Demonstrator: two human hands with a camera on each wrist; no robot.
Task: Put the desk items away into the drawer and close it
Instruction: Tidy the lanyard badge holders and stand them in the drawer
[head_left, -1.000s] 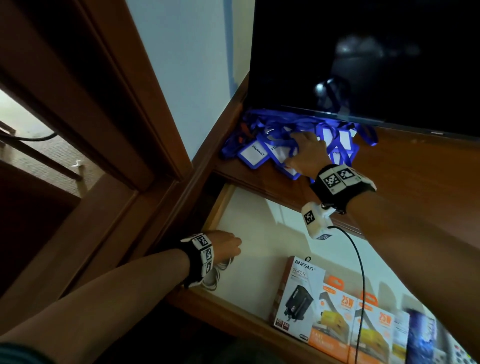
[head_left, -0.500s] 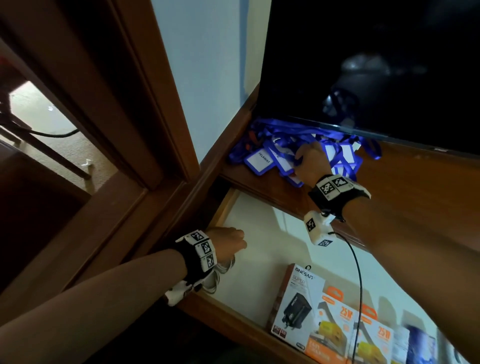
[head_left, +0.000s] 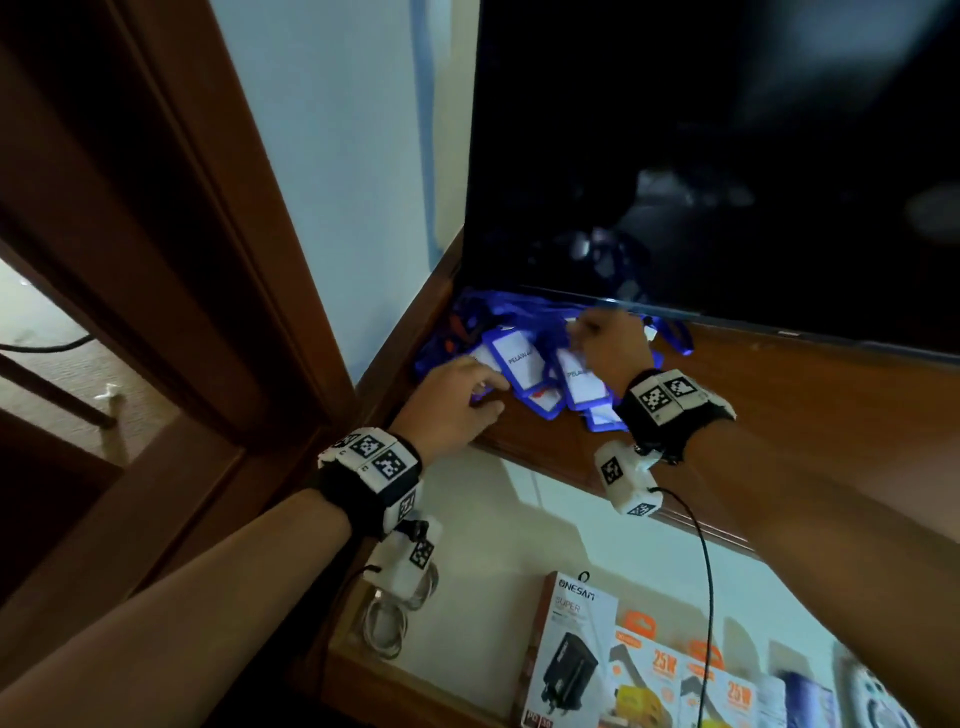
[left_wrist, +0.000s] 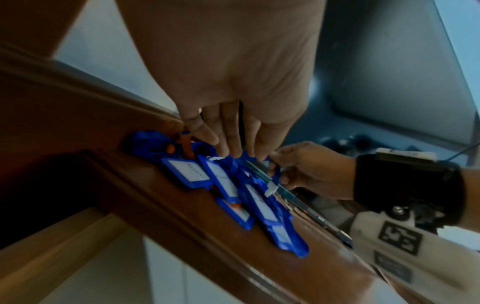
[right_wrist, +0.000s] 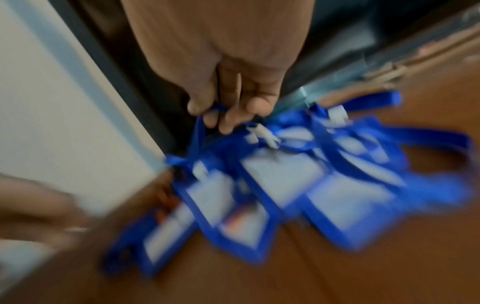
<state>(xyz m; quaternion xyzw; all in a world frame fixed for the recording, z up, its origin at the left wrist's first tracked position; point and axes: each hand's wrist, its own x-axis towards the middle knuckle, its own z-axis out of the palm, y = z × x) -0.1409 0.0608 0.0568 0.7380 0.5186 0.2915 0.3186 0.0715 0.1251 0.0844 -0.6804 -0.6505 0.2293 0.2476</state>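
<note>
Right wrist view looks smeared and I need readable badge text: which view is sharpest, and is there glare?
Right wrist: motion blur smears the blue badges. Left wrist: sharper, but labels too dim. Head: sharpest, "PELAW" legible; faint reflections on the dark screen, none on badges.

The heap of blue-framed badge holders with blue lanyards (head_left: 524, 364) sits wedged in the back left corner of the brown wooden bench (head_left: 810, 410). The pale wall (head_left: 358, 182) shuts it in on the left, and the low bottom edge of the black flat screen (head_left: 727, 156) hangs just over its rear, leaving a thin gap there. From the front edge and the bare wood to the right the way in is free. Below, the open white-lined drawer (head_left: 509, 525) has a bare floor at its back, while boxed chargers (head_left: 576, 654) and a coiled white cable (head_left: 389, 618) line its front.
</note>
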